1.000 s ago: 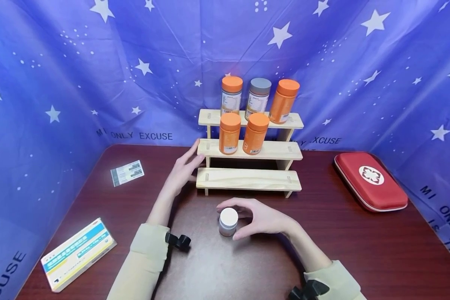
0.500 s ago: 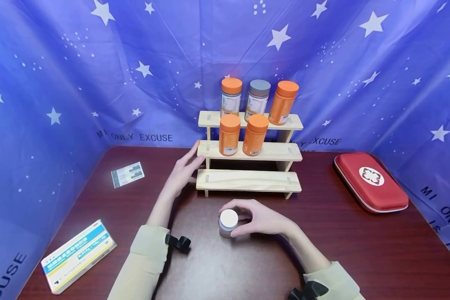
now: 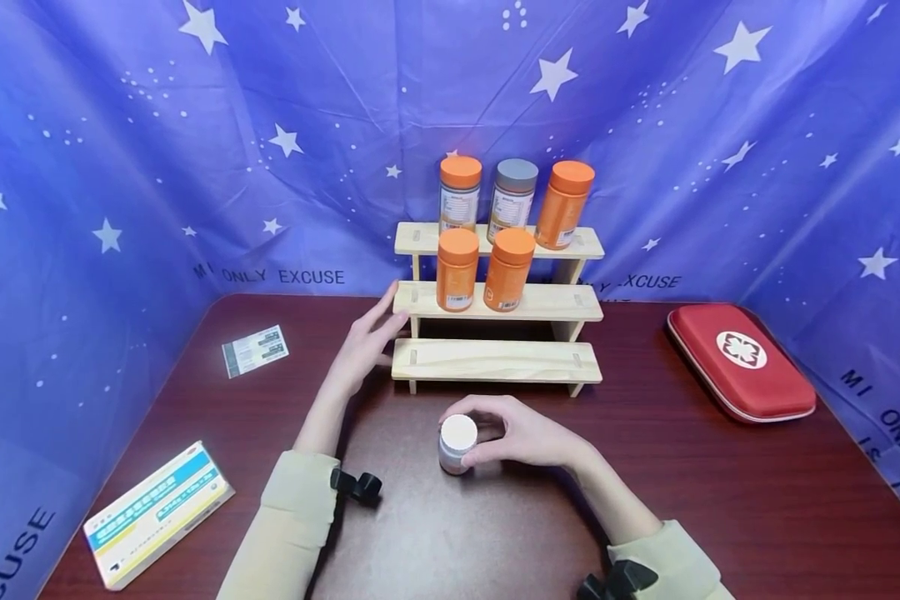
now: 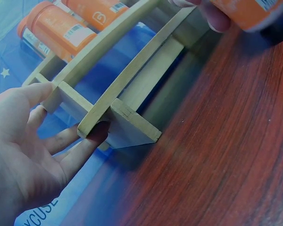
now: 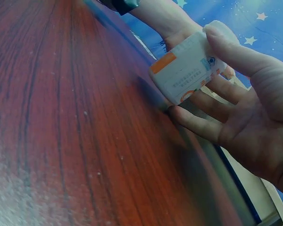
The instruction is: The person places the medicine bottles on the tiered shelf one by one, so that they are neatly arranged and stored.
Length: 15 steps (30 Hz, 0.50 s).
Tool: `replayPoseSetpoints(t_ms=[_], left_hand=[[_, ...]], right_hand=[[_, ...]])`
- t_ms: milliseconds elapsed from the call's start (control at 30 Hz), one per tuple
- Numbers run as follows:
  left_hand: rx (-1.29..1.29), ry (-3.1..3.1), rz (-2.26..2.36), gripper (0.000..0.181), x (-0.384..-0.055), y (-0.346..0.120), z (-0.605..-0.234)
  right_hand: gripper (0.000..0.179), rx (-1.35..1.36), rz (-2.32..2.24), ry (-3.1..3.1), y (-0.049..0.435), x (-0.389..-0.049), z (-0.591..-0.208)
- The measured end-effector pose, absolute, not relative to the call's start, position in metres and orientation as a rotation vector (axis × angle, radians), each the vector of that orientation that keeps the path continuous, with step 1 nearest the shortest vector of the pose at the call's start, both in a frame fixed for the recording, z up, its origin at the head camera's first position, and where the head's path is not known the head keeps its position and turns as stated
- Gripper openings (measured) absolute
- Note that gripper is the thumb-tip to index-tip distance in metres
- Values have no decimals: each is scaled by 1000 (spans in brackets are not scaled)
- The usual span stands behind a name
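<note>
White-capped bottle [image 3: 457, 443] on the bench [image 3: 720, 500] — my right hand [image 3: 521, 435] curls around it.
My fingers [image 5: 236, 49] clasp its sides; its label print is unreadable. My left hand [image 3: 363, 343] lies flat-fingered against the wooden rack [image 3: 495, 360] — backdrop [image 3: 120, 167] reads "ONLY EXCUSE".

head: high, facing forward and down over the table [image 3: 720, 500], wide view | left wrist: low, close, beside the left hand [image 4: 23, 155], facing the wooden rack [image 4: 118, 113] | right wrist: low, close, along the tabletop toward the right hand [image 5: 240, 113] | shared: rack, white-capped bottle [image 3: 457, 443]
</note>
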<state>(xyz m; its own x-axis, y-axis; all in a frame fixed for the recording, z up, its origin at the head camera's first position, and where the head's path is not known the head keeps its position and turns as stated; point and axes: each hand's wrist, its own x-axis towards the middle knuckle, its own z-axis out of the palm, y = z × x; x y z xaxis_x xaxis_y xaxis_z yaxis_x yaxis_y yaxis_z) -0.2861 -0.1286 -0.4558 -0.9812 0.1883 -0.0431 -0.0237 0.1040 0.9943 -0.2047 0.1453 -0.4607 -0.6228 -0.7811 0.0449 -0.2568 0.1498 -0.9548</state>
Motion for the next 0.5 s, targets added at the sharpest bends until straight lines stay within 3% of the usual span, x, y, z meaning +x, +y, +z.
replayPoseSetpoints(t_ms=[500], left_hand=[[157, 2189, 2002, 64, -286, -128, -454]], right_hand=[[49, -918, -1555, 2039, 158, -204, -438]])
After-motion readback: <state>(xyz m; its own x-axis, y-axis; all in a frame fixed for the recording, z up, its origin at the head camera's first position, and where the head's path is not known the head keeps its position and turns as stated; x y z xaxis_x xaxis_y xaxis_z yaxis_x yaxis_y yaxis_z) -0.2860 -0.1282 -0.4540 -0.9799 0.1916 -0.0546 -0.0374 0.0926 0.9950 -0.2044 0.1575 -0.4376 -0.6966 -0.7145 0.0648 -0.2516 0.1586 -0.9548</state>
